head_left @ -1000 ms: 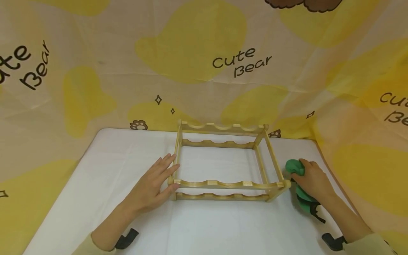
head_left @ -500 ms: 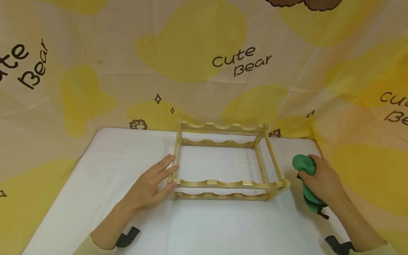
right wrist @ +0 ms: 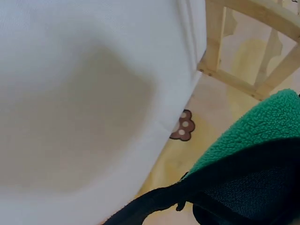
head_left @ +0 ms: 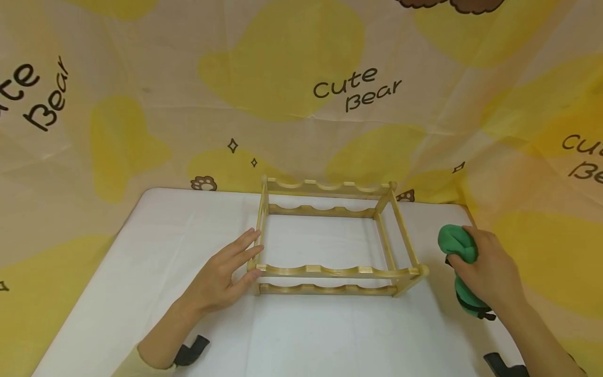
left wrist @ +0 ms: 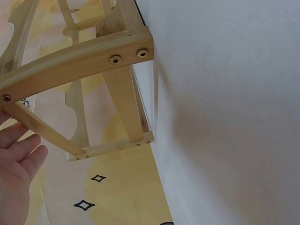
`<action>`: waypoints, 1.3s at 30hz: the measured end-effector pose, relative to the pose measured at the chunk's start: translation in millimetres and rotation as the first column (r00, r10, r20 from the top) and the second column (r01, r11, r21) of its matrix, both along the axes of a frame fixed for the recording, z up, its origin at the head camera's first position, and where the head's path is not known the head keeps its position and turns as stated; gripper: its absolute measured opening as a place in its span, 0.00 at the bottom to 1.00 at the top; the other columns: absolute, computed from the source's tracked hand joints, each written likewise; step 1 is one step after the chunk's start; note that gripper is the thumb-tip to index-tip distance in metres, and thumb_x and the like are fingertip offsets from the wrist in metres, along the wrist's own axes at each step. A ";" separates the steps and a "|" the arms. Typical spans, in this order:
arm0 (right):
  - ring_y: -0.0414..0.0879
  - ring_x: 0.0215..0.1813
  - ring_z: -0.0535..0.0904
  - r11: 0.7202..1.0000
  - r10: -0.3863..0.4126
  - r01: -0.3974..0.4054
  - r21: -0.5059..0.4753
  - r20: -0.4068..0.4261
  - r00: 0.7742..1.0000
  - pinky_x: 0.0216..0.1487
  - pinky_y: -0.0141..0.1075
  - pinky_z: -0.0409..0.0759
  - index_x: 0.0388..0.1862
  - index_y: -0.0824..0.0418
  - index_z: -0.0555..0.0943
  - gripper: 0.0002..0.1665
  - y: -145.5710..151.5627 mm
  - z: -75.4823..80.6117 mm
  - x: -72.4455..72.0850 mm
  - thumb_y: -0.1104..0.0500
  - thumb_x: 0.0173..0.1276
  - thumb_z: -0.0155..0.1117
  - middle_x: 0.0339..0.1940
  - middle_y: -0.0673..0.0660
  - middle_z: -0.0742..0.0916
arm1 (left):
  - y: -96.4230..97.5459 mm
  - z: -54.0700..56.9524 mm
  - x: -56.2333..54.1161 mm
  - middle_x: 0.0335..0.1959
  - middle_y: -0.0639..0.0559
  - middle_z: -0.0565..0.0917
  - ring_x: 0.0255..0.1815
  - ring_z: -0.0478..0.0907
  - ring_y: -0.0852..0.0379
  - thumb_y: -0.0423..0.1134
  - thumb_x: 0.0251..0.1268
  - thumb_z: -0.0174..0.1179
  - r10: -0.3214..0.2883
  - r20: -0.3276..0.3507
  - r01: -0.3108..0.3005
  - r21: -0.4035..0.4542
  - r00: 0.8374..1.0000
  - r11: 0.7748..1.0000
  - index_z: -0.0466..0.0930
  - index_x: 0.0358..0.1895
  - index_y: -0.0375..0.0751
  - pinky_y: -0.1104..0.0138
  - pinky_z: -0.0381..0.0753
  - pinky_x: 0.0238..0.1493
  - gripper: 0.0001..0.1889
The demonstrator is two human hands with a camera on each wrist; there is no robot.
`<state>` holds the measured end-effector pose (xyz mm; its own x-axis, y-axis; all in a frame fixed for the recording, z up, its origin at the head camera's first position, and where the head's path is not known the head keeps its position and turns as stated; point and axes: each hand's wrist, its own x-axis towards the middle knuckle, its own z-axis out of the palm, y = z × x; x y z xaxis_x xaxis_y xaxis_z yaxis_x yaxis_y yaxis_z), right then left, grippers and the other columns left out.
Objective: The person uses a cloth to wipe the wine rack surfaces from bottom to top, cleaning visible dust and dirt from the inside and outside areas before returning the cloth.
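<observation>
A light wooden bottle rack (head_left: 320,271) with scalloped rails stands on the white table. My left hand (head_left: 216,277) rests against its left side, the fingers straight. The left wrist view shows those fingers (left wrist: 28,154) by the rack's end rail. To the right of the rack, my right hand (head_left: 497,269) grips a rolled green fleecy cloth (head_left: 456,242) with black edging and a loose black strap. Close up in the right wrist view, the green cloth (right wrist: 262,126) shows a black border; the right hand itself is hidden there.
The white table (head_left: 301,335) ends at a yellow patterned cloth backdrop (head_left: 282,104) behind and at both sides. Black bands (head_left: 190,351) sit by each wrist. In the right wrist view, the rack (right wrist: 234,82) lies at the upper right.
My right hand has moved right, away from the rack, carrying the green cloth with it. The left hand and the rack stay where they were.
</observation>
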<state>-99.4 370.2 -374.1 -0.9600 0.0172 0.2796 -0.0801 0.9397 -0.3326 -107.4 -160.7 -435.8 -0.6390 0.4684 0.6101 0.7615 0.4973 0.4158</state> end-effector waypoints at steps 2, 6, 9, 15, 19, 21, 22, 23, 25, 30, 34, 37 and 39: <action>0.66 0.43 0.75 1.000 0.007 -0.007 0.003 -0.017 1.000 0.32 0.48 0.71 0.70 0.72 0.70 0.39 -1.7 1.9 2.7 0.58 0.64 0.69 0.63 0.77 0.75 | 0.1 -0.2 0.2 0.75 0.39 0.74 0.78 0.67 0.44 0.44 0.76 0.61 -0.004 0.007 0.004 0.010 1.000 1.000 0.82 0.62 0.31 0.70 0.57 0.80 0.22; 0.66 0.43 0.75 1.000 0.027 -0.027 0.008 -0.061 0.998 0.31 0.48 0.71 0.70 0.70 0.71 0.39 -5.6 5.3 7.7 0.58 0.61 0.70 0.62 0.76 0.76 | 2.0 -0.7 -1.2 0.72 0.38 0.76 0.75 0.71 0.42 0.47 0.79 0.58 -0.014 -0.045 0.016 0.042 0.999 0.999 0.84 0.60 0.31 0.70 0.60 0.79 0.22; 0.66 0.42 0.75 0.999 0.044 -0.043 0.012 -0.104 0.994 0.29 0.50 0.71 0.69 0.70 0.72 0.40 -9.0 7.0 11.1 0.59 0.58 0.72 0.61 0.76 0.77 | 3.8 -1.1 -2.9 0.70 0.37 0.78 0.72 0.75 0.41 0.47 0.80 0.57 -0.024 -0.087 0.030 0.068 0.996 0.997 0.84 0.59 0.32 0.70 0.62 0.78 0.21; 0.66 0.43 0.77 0.996 0.090 -0.090 0.012 -0.191 0.977 0.31 0.58 0.74 0.67 0.70 0.74 0.42 -16.6 7.6 19.2 0.62 0.50 0.75 0.60 0.74 0.79 | 4.2 -3.0 -3.1 0.70 0.36 0.78 0.69 0.77 0.40 0.49 0.81 0.56 -0.035 -0.077 0.042 0.087 0.996 0.995 0.84 0.59 0.32 0.71 0.64 0.77 0.22; 0.64 0.42 0.78 0.989 0.145 -0.143 0.028 -0.251 0.957 0.30 0.59 0.75 0.65 0.70 0.76 0.44 -21.2 5.9 23.2 0.63 0.45 0.76 0.58 0.72 0.80 | 3.4 -4.4 -1.8 0.70 0.35 0.77 0.71 0.76 0.42 0.53 0.82 0.53 -0.026 -0.041 0.030 0.083 0.999 0.996 0.84 0.59 0.32 0.70 0.64 0.77 0.25; 0.62 0.42 0.78 0.984 0.179 -0.174 0.041 -0.281 0.943 0.29 0.57 0.76 0.64 0.70 0.77 0.45 -23.7 5.1 25.3 0.63 0.42 0.77 0.57 0.71 0.81 | 3.3 -4.3 -1.0 0.71 0.35 0.77 0.72 0.75 0.42 0.50 0.81 0.56 -0.023 -0.026 0.025 0.081 0.999 0.996 0.84 0.59 0.31 0.69 0.64 0.77 0.23; 0.62 0.42 0.78 0.981 0.195 -0.189 0.048 -0.296 0.935 0.30 0.53 0.76 0.64 0.70 0.77 0.45 -24.8 4.6 26.2 0.63 0.41 0.76 0.57 0.70 0.81 | 3.4 -4.1 -0.5 0.71 0.35 0.77 0.72 0.75 0.42 0.47 0.79 0.58 -0.021 -0.020 0.023 0.080 1.000 0.997 0.84 0.59 0.30 0.69 0.64 0.77 0.22; 0.61 0.42 0.78 0.977 0.212 -0.206 0.053 -0.310 0.927 0.32 0.49 0.76 0.64 0.70 0.77 0.45 -25.8 4.0 27.1 0.63 0.40 0.76 0.57 0.69 0.82 | 3.5 -3.9 0.1 0.71 0.36 0.76 0.72 0.74 0.42 0.46 0.78 0.60 -0.019 -0.009 0.019 0.077 1.000 0.997 0.84 0.59 0.30 0.69 0.64 0.77 0.21; 0.59 0.43 0.78 0.969 0.246 -0.240 0.062 -0.340 0.908 0.36 0.41 0.75 0.63 0.70 0.78 0.43 -27.5 2.7 29.1 0.59 0.44 0.74 0.56 0.69 0.82 | 3.8 -3.2 0.6 0.72 0.36 0.76 0.72 0.75 0.42 0.42 0.75 0.62 -0.019 -0.007 0.019 0.078 1.000 0.997 0.84 0.59 0.30 0.69 0.64 0.77 0.20; 0.60 0.45 0.77 0.942 0.324 -0.326 0.075 -0.443 0.836 0.55 0.17 0.64 0.60 0.72 0.81 0.44 -32.2 -3.5 32.3 0.33 0.69 0.59 0.52 0.71 0.84 | 5.5 -2.4 -1.2 0.71 0.37 0.77 0.70 0.77 0.41 0.40 0.74 0.63 -0.026 -0.054 0.031 0.096 0.998 0.995 0.84 0.59 0.31 0.71 0.65 0.77 0.19; 0.50 0.46 0.77 0.928 0.360 -0.355 0.111 -0.507 0.783 0.55 0.17 0.66 0.56 0.72 0.83 0.48 -35.0 -8.4 35.4 0.28 0.72 0.51 0.50 0.70 0.85 | 6.5 -1.6 -1.5 0.71 0.37 0.77 0.69 0.78 0.39 0.37 0.70 0.64 -0.025 -0.073 0.033 0.101 0.997 0.994 0.84 0.60 0.32 0.71 0.65 0.76 0.18; 0.38 0.48 0.77 0.919 0.388 -0.357 0.168 -0.548 0.741 0.44 0.24 0.78 0.54 0.71 0.84 0.44 -36.9 -11.5 37.9 0.30 0.74 0.51 0.48 0.69 0.86 | 6.1 -1.3 -0.1 0.71 0.37 0.77 0.68 0.78 0.39 0.35 0.68 0.65 -0.019 -0.060 0.024 0.094 0.998 0.995 0.84 0.59 0.31 0.72 0.64 0.76 0.19; 0.33 0.50 0.76 0.913 0.405 -0.356 0.202 -0.571 0.714 0.34 0.32 0.82 0.53 0.71 0.84 0.42 -39.0 -13.5 39.9 0.32 0.75 0.52 0.48 0.69 0.87 | 5.6 -1.4 0.8 0.71 0.36 0.77 0.69 0.77 0.39 0.35 0.68 0.65 -0.015 -0.046 0.019 0.087 0.999 0.996 0.84 0.59 0.31 0.72 0.64 0.76 0.19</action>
<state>-59.5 331.1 -387.6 -0.5227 -0.3564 0.7745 -0.5920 0.8054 -0.0289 -106.5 -155.0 -437.3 -0.6023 0.4222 0.6775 0.7885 0.4474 0.4221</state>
